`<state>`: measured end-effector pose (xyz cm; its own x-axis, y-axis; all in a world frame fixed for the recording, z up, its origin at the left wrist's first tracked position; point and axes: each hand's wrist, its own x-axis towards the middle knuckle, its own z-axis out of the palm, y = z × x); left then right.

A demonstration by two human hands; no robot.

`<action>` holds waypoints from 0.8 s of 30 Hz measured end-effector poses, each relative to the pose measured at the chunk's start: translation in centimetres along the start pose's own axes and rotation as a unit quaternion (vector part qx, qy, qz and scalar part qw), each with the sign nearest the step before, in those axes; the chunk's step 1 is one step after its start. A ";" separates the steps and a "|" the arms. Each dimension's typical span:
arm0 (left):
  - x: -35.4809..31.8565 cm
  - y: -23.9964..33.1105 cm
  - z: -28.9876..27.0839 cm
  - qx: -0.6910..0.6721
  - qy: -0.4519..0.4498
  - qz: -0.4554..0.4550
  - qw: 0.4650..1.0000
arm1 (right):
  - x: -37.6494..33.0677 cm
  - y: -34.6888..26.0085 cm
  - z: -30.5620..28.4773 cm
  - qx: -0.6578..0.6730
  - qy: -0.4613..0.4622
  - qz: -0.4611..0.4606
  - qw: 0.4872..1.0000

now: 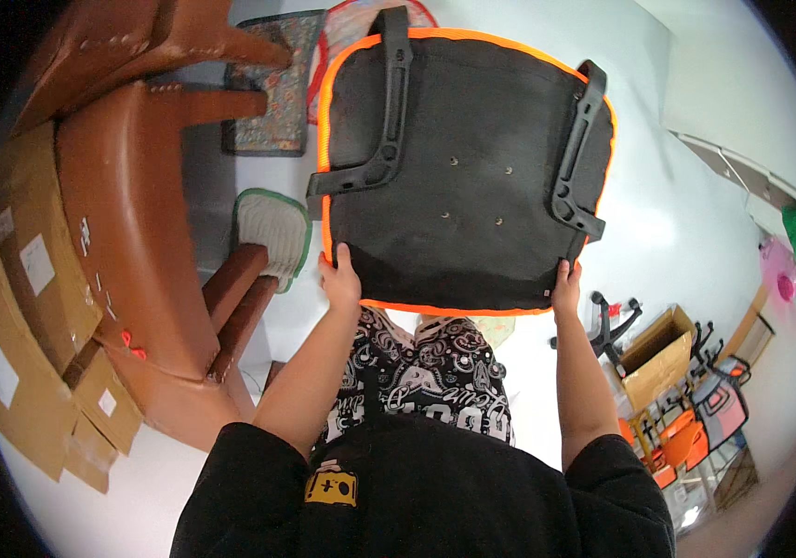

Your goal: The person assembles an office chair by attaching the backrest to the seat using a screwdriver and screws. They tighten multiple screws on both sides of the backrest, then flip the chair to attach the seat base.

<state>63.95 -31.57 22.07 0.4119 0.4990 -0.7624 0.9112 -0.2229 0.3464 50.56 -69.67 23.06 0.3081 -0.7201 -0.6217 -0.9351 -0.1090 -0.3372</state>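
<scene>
Held out in front of me is a chair seat (458, 251), its black underside facing up and bright orange piping round its rim. Several small metal fittings sit near its middle. A black armrest (393, 107) is attached along the left side, and another black armrest (575, 149) along the right. My left hand (341, 279) grips the near left corner, thumb on the black underside. The near right corner is in my right hand (565, 286), thumb also on top. The other fingers of both hands are mostly hidden beneath the seat.
To my left stand brown leather-covered furniture (128, 223) and cardboard boxes (31, 335). Mats lie on the floor beyond, one a green-edged mat (272, 228). At right are a black wheeled chair base (610, 325), an open carton (658, 358) and orange chair parts (682, 437).
</scene>
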 end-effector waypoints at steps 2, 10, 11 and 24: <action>0.6 1.3 0.6 0.048 -0.023 0.034 0.998 | -0.7 -0.2 0.2 0.076 0.011 0.005 0.997; 2.0 10.0 4.9 0.162 -0.034 0.101 0.981 | -2.0 2.5 2.7 0.163 0.030 0.144 0.976; 2.0 11.1 5.4 0.194 -0.027 0.118 0.974 | -2.4 3.0 3.6 0.154 0.052 0.148 0.976; 4.1 24.5 14.9 0.318 -0.019 0.517 0.794 | -10.9 -4.5 16.8 0.350 0.145 0.370 0.848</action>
<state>88.02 -47.41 19.29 0.9300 -0.2492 -0.2700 -0.1023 -0.8814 0.4612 54.39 -49.83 19.44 -0.4676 -0.5635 -0.6811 -0.4895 0.8066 -0.3314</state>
